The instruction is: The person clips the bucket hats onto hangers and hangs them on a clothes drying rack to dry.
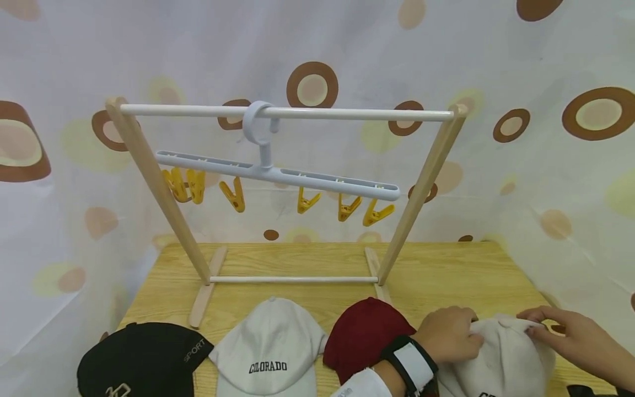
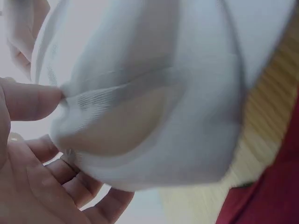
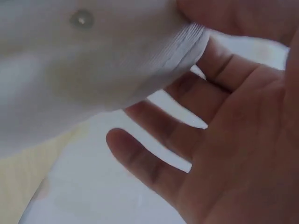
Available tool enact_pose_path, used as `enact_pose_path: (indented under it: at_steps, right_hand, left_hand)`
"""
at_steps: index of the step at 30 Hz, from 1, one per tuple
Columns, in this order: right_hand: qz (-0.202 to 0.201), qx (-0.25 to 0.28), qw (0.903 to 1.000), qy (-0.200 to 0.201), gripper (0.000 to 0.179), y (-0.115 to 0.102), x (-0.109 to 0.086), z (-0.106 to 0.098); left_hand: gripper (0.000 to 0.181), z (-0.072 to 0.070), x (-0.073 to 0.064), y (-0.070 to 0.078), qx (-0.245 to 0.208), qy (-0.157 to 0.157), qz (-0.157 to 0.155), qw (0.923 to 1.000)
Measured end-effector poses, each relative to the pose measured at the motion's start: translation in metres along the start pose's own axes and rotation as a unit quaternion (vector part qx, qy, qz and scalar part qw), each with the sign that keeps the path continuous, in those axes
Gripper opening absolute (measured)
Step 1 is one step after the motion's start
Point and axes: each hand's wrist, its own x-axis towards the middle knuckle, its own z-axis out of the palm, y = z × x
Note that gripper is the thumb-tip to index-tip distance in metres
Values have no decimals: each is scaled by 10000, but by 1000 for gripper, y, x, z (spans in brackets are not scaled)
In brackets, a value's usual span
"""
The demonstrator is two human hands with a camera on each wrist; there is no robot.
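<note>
Both hands are on a cream baseball cap (image 1: 501, 358) at the right front of the table. My left hand (image 1: 448, 333) pinches the cap's crown on its left side; the left wrist view shows the thumb pressed against the fabric (image 2: 187, 116) and the fingers underneath. From the other side my right hand (image 1: 565, 331) pinches the cloth near the top. In the right wrist view its thumb and index finger grip a fold of the cap (image 3: 117, 60), while the other fingers spread below. Part of the cap's dark lettering shows at the bottom edge of the head view.
Left of the hands lie a dark red cap (image 1: 367, 336), a white COLORADO cap (image 1: 270, 342) and a black cap (image 1: 144, 355). Behind them a wooden rack (image 1: 424, 187) carries a pale hanger (image 1: 278, 175) with several yellow clips (image 1: 233, 194). A dark object (image 1: 580, 390) sits bottom right.
</note>
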Motion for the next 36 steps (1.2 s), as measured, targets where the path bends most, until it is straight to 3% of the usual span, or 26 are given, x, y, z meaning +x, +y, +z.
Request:
enact_pose_path:
  at_steps: [5, 8, 12, 14, 16, 22, 25, 28, 33, 35, 36]
  right_hand:
    - [-458, 472, 9974, 296, 9, -5, -10, -1]
    - [-919, 876, 9899, 628, 16, -6, -16, -2]
    - [-1750, 1459, 9661, 1211, 31, -12, -18, -7]
    - [-2062, 1643, 9529, 1498, 36, -19, -19, -10]
    - [-2272, 1720, 9433, 1700, 40, -29, -20, -15]
    - [-2474, 1674, 9361, 1855, 40, -71, -21, -29]
    - [-2635, 1708, 9336, 1728, 41, -90, -21, -32]
    - [-2993, 1963, 9226, 1435, 40, -106, -19, -35]
    - [-3879, 3251, 8567, 992, 35, -141, -17, -35]
    - [-4113, 3454, 8375, 1004, 33, -155, -16, -32]
    - [-4065, 3223, 8477, 1103, 35, -161, -16, -31]
  left_hand:
    - [22, -13, -11, -2, -574, -166, 411, 9974]
    - [15, -27, -19, -3, -1049, -398, 577, 9920]
    - [11, -55, -31, -3, -2189, -713, 679, 9708]
    - [10, -70, -38, -3, -2664, -708, 743, 9584]
    - [8, -86, -47, -3, -2911, -622, 838, 9510]
    - [10, -133, -76, -6, -2826, -369, 1244, 9504]
    - [12, -151, -91, -10, -2841, -371, 1404, 9477]
    - [13, -164, -105, -12, -2774, -360, 1517, 9480]
    - [10, -179, -126, -11, -1671, 103, 1748, 9703]
    - [9, -184, -133, -11, -1349, 241, 1741, 9751]
    - [9, -187, -136, -11, -1276, 272, 1721, 9764]
